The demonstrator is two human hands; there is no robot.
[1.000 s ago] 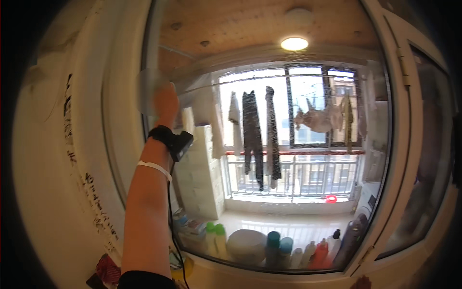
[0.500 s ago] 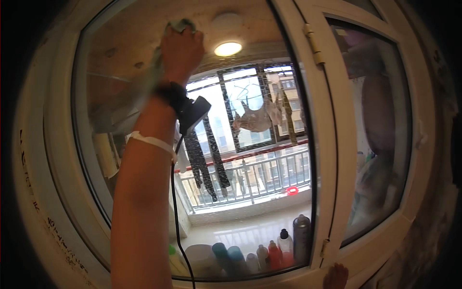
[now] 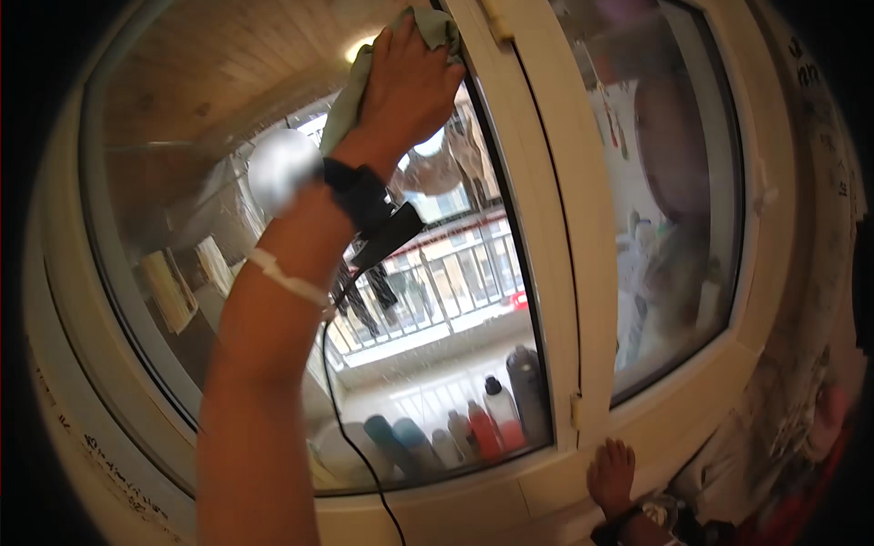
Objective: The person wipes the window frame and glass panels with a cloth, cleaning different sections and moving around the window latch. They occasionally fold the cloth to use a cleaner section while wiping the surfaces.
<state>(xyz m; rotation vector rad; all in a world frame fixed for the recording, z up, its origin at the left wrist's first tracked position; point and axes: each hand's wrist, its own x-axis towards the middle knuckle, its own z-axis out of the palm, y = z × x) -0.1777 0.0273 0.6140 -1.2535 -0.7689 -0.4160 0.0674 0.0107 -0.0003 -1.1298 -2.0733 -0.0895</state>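
Note:
My left hand (image 3: 410,91) is closed on a grey-green cloth (image 3: 344,107), which bunches above the fingers and hangs beside the wrist. It presses the cloth to the upper right part of the window pane (image 3: 209,100), close to the dark seal along the frame. At the lower right, my right hand (image 3: 612,475) lies against the white window frame (image 3: 537,496) below the hinge, fingers extended and holding nothing. A black strapped device (image 3: 387,237) sits on my left wrist, its cable (image 3: 339,400) trailing down.
Behind the glass stand several bottles (image 3: 484,432) in a row on a ledge, with a railing (image 3: 437,296) farther out. A second framed pane (image 3: 678,191) is hinged to the right. Cluttered items (image 3: 756,464) lie at the lower right.
My left hand has moved the cloth to the right across the upper glass, up to the frame edge. The view has shifted, and more of my right hand and wrist shows.

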